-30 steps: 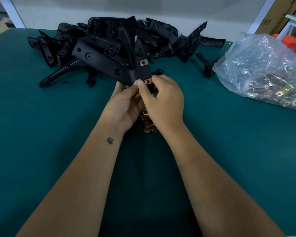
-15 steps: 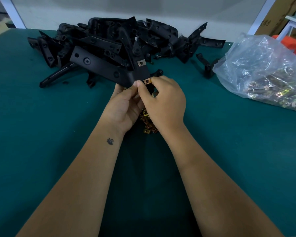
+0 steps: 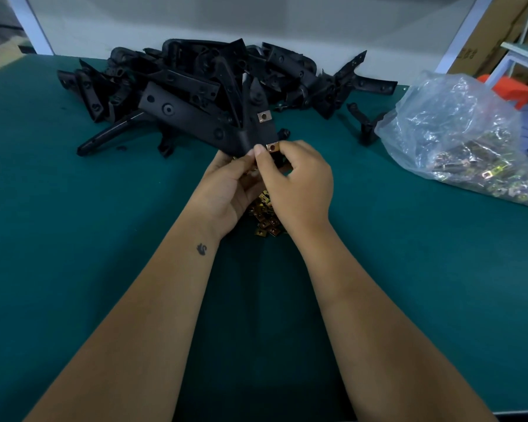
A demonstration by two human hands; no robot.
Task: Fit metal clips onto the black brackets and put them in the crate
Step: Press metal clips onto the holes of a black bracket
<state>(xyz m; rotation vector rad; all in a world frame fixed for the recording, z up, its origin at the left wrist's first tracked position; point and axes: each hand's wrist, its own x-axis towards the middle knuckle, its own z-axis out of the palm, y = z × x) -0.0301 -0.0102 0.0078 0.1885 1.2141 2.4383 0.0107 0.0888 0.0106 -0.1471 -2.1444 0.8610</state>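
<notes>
A black angled bracket (image 3: 195, 120) is held up over the middle of the green table. My left hand (image 3: 226, 190) grips its lower corner from below. My right hand (image 3: 296, 181) pinches a copper-coloured metal clip (image 3: 272, 146) at the bracket's near edge. A second clip (image 3: 263, 116) sits fitted higher on the same arm of the bracket. Under my hands lies a small heap of loose clips (image 3: 265, 217), partly hidden. No crate is in view.
A big pile of black brackets (image 3: 226, 71) fills the far middle of the table (image 3: 73, 239). A clear plastic bag of clips (image 3: 470, 141) lies at the right. Cardboard boxes and an orange object stand beyond the right edge.
The held bracket has tilted slightly, its long arm swinging a little to the left and down. Both hands stay in nearly the same place on the bracket and clip.
</notes>
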